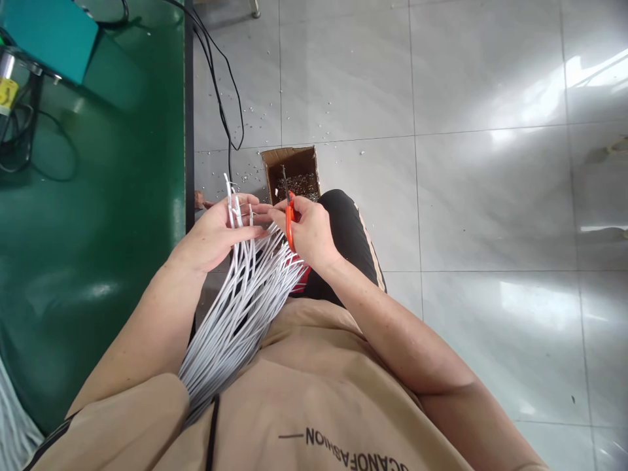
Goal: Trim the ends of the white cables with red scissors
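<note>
Left hand (209,237) holding white wires (228,333) near their ends, right hand (314,234) gripping orange-handled scissors (289,230), and they're pointing out toward an open cardboard box (288,156)!

One orange-handled cutting tool (289,230) is being held in the right hand (311,229); white wires (240,311), too many to count, are being gathered at the left hand (213,234). Beyond them one cardboard box (284,156) is being seen, to their left one teal box (53,33).
</note>
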`<state>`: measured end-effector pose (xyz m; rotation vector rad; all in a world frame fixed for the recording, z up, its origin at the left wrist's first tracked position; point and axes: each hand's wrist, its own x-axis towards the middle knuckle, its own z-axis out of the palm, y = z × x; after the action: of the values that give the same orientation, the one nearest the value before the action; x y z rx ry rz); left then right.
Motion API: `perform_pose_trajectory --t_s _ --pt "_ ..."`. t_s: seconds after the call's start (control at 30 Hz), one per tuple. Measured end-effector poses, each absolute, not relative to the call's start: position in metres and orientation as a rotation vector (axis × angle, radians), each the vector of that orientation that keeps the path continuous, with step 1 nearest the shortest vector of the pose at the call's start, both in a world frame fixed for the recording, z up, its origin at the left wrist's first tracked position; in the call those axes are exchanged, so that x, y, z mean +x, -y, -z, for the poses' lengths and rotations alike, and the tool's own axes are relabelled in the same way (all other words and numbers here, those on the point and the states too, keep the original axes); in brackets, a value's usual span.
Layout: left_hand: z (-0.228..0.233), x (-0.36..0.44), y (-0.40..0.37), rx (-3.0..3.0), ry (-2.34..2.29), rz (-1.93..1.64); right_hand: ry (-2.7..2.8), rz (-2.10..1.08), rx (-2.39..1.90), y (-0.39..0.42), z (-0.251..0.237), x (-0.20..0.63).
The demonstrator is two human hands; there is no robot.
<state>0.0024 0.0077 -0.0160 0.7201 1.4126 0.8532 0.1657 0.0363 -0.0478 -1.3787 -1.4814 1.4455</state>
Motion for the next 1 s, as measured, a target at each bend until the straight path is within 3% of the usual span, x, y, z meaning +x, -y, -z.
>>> perform_pose_trajectory --t_s 0.13,0.8,1.0 --pt "0.014 0.003 -0.008 0.687 -1.372 -0.839 1.622 -1.138 -1.406 -0.040 0.047 0.166" --pt "0.016 0.004 -0.009 0.727 -1.562 -0.879 1.820 -1.486 -1.451 -0.041 0.045 0.173" --pt "0.014 0.004 -0.008 0.744 -1.533 -0.844 2.332 -1.119 -1.553 -0.045 0.053 0.178"
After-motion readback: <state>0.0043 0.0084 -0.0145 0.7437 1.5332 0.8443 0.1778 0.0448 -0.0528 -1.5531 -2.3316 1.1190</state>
